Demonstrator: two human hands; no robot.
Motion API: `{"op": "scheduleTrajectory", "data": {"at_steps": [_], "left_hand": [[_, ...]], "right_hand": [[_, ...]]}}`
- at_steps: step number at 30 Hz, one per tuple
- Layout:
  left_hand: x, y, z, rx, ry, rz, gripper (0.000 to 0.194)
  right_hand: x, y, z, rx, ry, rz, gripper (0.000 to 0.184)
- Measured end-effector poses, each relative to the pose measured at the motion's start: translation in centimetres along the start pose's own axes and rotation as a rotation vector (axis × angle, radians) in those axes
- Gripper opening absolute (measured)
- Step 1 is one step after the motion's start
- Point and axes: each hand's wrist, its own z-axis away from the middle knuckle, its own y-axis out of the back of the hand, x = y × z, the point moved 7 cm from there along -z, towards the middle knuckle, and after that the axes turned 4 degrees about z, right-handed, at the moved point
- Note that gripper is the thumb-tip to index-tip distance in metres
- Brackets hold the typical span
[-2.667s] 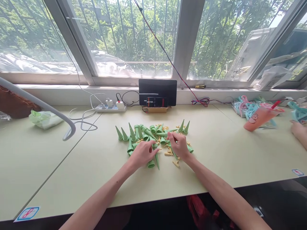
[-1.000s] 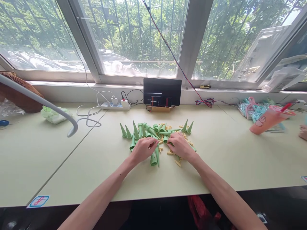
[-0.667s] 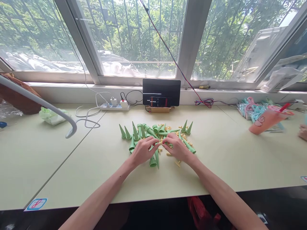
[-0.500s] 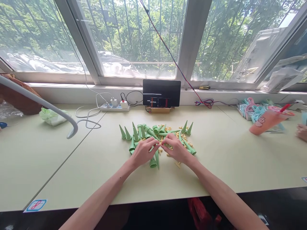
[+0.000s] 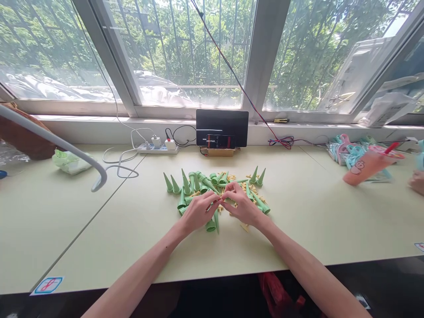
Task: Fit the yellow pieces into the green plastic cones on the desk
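A heap of green plastic cones [image 5: 198, 185] and small tan pegs [image 5: 244, 227] lies mid-table. My left hand [image 5: 198, 212] rests over the heap's near side, fingers curled around a green cone. My right hand [image 5: 243, 205] sits beside it, fingertips pinched on a small piece I cannot make out. The two hands meet fingertip to fingertip above the heap. A few cones [image 5: 257, 176] stand upright at the heap's left and right edges.
A dark tablet [image 5: 221, 127] with a phone [image 5: 220, 141] leaning on it stands by the window sill. A power strip [image 5: 158, 148] with cables lies to its left, and a grey hose [image 5: 62, 145] curves over the table. An orange cup [image 5: 364, 165] and another person's hand [image 5: 416, 181] are far right.
My hands drew together from apart on the heap until their fingertips met at the middle. The view shifted slightly.
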Motion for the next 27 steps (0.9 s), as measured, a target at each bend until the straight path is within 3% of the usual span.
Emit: {"op": "scheduleTrajectory", "data": {"at_steps": [12,18,27], "left_hand": [[0.2,0.5,0.0,0.091,-0.01,0.011,0.022],[0.0,0.8,-0.2,0.128,0.033,-0.005,0.023],[-0.7,0.5,-0.2,0.064,0.069,-0.113,0.015]], "right_hand": [[0.6,-0.7,0.2,-0.067,-0.062,-0.059,0.01],[0.4,-0.1,-0.1,0.006,-0.057,-0.041,0.007],[1.1,1.2,-0.1,0.156,-0.12,-0.009,0.013]]}}
